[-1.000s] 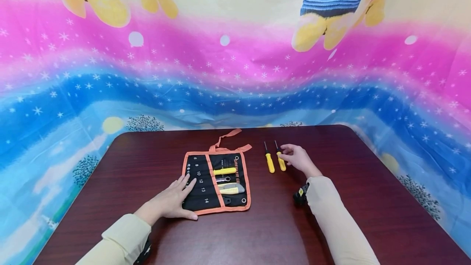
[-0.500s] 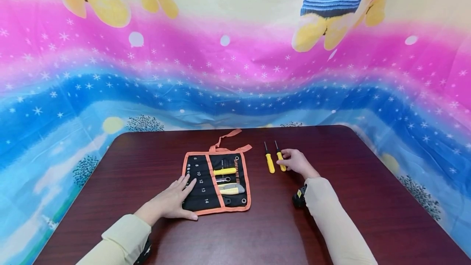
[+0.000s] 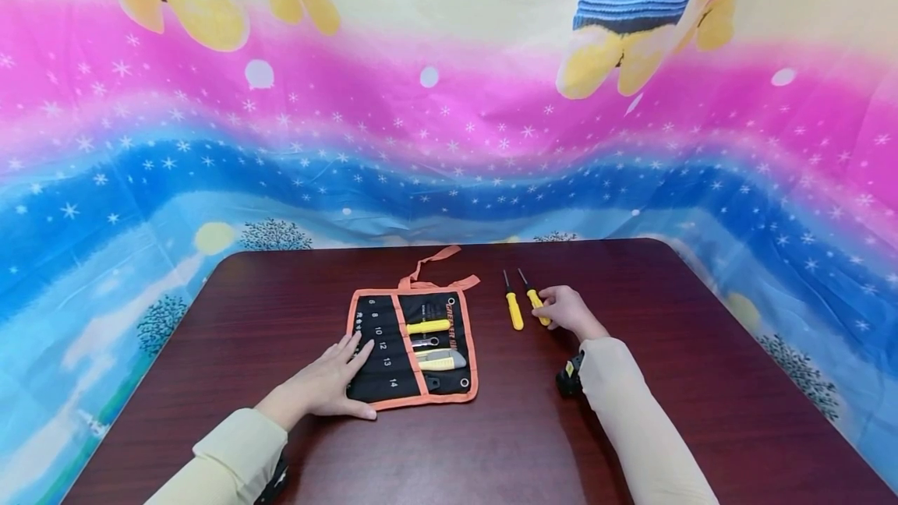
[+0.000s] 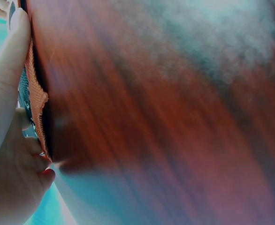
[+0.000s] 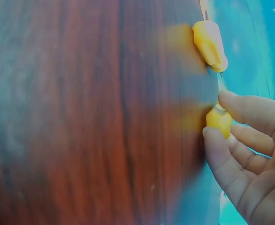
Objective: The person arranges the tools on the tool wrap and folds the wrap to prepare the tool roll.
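Observation:
A black tool pouch point(image 3: 373, 388) with orange edging lies spread on the table. My left hand point(image 3: 324, 377) rests on its left part, fingers spread flat and thumb along the near edge. To the right of the pouch are two screwdrivers with yellow handles and thin dark shafts. My right hand point(image 3: 568, 310) pinches the handle of the right screwdriver point(image 3: 533, 299) between thumb and fingers; the right wrist view shows the butt of that yellow handle point(image 5: 218, 123) between the fingertips. Beside it, the left screwdriver point(image 3: 514, 312) lies untouched.
Pouch pockets hold a yellow handle point(image 3: 429, 326), a metal wrench end point(image 3: 425, 343) and a utility knife point(image 3: 440, 361). An orange tie strap point(image 3: 429, 259) trails behind the pouch. The dark red wooden table point(image 3: 491, 443) ends at a patterned cloth backdrop point(image 3: 449, 131).
My right hand has closed its fingers on the right screwdriver's handle. That screwdriver has tilted, its tip shifting slightly left and its handle end slightly right. My left hand stays put.

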Demonstrator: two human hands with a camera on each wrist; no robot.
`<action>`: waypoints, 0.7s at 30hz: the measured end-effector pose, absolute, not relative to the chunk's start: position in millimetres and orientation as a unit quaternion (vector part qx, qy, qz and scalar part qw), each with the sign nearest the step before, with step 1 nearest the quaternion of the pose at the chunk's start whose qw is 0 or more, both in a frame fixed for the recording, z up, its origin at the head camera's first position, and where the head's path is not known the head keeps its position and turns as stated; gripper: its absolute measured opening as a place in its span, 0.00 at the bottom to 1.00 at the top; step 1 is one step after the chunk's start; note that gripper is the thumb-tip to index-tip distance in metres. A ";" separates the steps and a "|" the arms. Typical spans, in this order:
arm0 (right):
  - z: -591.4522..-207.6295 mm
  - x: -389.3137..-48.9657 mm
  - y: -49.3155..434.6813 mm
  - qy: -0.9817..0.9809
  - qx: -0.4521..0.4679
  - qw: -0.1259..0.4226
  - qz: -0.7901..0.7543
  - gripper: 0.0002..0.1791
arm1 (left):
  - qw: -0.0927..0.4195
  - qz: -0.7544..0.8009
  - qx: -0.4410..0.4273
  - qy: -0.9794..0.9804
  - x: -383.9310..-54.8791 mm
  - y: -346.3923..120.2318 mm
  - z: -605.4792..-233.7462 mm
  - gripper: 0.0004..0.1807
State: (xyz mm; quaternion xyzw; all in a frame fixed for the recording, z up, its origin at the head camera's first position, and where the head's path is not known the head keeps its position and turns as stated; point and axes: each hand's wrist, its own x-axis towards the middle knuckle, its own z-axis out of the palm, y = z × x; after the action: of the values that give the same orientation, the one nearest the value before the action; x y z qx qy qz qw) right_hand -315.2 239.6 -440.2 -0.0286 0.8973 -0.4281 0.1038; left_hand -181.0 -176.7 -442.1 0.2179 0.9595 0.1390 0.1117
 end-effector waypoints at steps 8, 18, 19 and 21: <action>-438.2 -312.7 239.5 0.897 -0.019 0.102 -0.430 0.24 | 0.115 0.141 0.219 0.959 -180.5 -176.7 -440.8 0.60; -437.5 -312.3 242.0 0.896 -0.015 0.085 -0.435 0.21 | 0.116 0.140 0.220 0.958 -181.3 -176.5 -441.2 0.60; -437.7 -312.8 242.6 0.897 -0.016 0.080 -0.434 0.21 | 0.116 0.140 0.220 0.958 -181.4 -176.6 -441.3 0.60; -438.0 -313.6 243.5 0.897 -0.013 0.068 -0.436 0.20 | 0.116 0.139 0.219 0.959 -181.4 -176.6 -441.4 0.60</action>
State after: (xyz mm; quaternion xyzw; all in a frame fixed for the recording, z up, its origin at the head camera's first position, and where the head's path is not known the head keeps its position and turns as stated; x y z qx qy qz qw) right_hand -313.6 243.5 -438.0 -0.0128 0.8974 -0.4358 0.0677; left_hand -181.4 -176.6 -441.4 0.2194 0.9586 0.1395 0.1164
